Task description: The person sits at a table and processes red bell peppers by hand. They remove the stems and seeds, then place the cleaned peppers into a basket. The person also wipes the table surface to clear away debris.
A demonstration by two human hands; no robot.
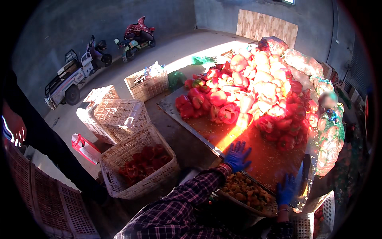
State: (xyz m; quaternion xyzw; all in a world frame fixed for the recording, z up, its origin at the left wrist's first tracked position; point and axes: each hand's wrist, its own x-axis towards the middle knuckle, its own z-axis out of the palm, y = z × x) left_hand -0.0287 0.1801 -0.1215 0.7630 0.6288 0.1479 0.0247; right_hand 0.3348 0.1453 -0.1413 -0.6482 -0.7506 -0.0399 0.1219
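My left hand, in a blue glove, rests with fingers spread on the near edge of a wet-looking work table. It holds nothing. My right hand, gloved alike and slightly blurred, reaches over the table's near right side with nothing seen in it. A large heap of red bell peppers covers the far part of the table, partly washed out by sunlight. Right below the near edge, between my arms, a crate holds yellowish pepper cores. Pale seeds are scattered over the tabletop.
At left stands a plastic crate with red pepper pieces, beside stacked crates. Filled mesh sacks line the right side. Another crate sits at lower right. A person's leg is close on the left.
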